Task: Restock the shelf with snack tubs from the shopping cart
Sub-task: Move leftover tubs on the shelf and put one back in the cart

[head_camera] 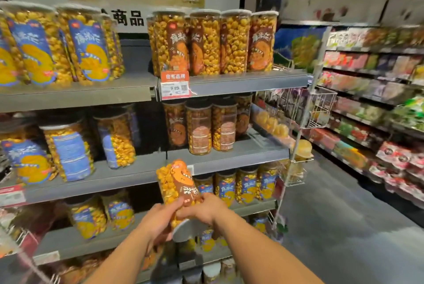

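A clear popcorn tub with a brown label [177,184] is tilted in front of the shelves, its grey lid end toward me. My left hand [158,219] grips its lower left side and my right hand [205,209] grips its lower right side. Brown-label tubs [213,42] fill the right half of the top shelf, and more of them [199,128] stand on the second shelf [229,157]. Blue-label tubs [89,49] stand on the left halves and on the lower shelves.
A red price tag [175,86] hangs from the top shelf's edge. A wire rack [319,109] with hanging goods juts out at the shelf's right end. An aisle with a grey floor [332,215] runs to the right, lined with packaged goods. The shopping cart is out of view.
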`<state>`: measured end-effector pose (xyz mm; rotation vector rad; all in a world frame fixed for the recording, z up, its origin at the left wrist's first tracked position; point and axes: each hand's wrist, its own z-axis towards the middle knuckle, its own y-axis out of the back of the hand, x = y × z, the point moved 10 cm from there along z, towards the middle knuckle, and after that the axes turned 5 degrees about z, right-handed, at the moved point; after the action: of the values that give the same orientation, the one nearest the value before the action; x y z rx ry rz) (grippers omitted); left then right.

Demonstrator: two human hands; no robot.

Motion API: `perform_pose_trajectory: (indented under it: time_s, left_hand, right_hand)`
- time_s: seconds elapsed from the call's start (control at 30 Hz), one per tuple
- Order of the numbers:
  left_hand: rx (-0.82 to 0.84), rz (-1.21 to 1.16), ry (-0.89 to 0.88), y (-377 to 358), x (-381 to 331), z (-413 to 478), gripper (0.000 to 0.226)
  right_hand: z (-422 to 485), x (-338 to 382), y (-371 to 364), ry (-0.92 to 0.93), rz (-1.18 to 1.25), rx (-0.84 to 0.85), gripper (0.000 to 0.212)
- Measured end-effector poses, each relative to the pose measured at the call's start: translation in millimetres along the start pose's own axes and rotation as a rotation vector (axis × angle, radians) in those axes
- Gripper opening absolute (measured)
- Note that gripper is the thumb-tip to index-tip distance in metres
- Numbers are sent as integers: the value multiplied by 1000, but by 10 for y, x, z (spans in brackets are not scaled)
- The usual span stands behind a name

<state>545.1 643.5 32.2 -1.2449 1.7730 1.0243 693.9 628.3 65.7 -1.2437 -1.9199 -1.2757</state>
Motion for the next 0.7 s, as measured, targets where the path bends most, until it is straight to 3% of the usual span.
perform_pose_trajectory:
  time_s: [0.17,0.4,0.63,0.7]
  left_hand:
    - [61,77,-94,-210,-520,59,51]
    - [141,72,-145,-465,-1058,52,57]
    - [250,79,-216,-1021,-1442,82,43]
    - [257,91,-173,-1194,-1510,154,53]
  right_hand:
    - [-216,199,472,46,84,-52,74]
    - [-487,500,965,44,110,-160,93]
    - [-409,458,1466,-13,121,-233,106]
    - [-343,416,1703,-15,92,-290,109]
